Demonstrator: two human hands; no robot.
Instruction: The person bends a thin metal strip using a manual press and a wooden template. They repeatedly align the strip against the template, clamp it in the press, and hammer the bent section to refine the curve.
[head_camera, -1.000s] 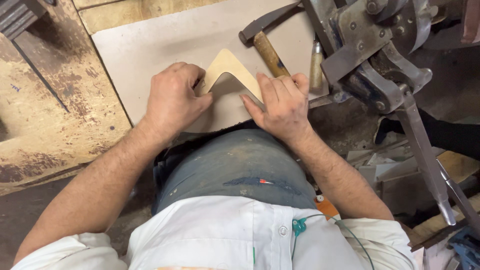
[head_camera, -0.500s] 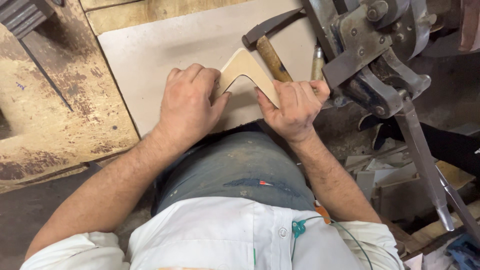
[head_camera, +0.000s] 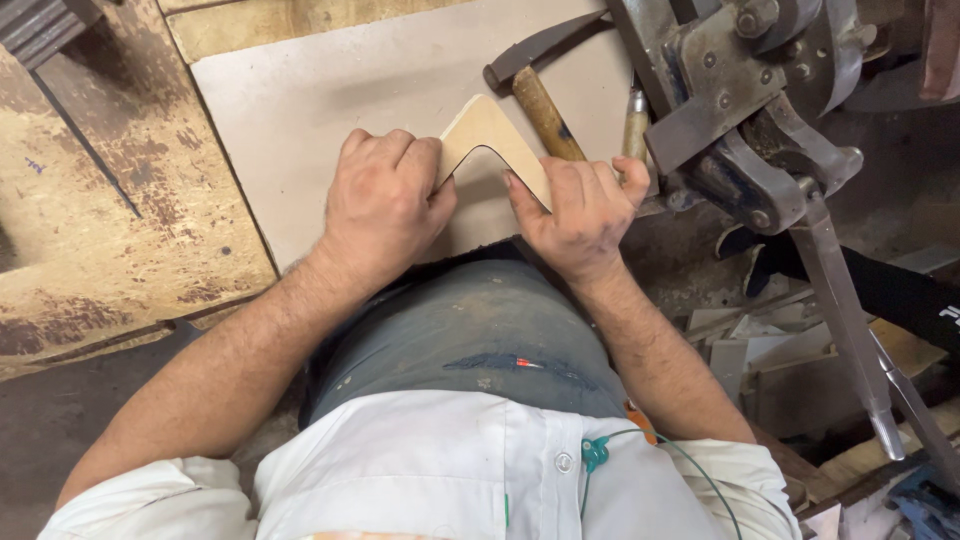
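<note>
A tan V-shaped piece of stiff sheet material (head_camera: 487, 135) lies on a pale grey board (head_camera: 330, 110), its point facing away from me. My left hand (head_camera: 385, 205) grips its left arm with curled fingers. My right hand (head_camera: 580, 205) holds its right arm, thumb along the inner edge. Both hands sit at the board's near edge, just above my lap.
A hammer with a wooden handle (head_camera: 540, 105) and a second wooden-handled tool (head_camera: 636, 125) lie on the board behind my right hand. A heavy metal lever machine (head_camera: 760, 110) stands at the right. Worn wooden bench (head_camera: 110, 200) at left; scrap pieces (head_camera: 740, 340) lower right.
Both hands and the V-shaped piece have shifted a little up and away from me on the board; the grip stays the same.
</note>
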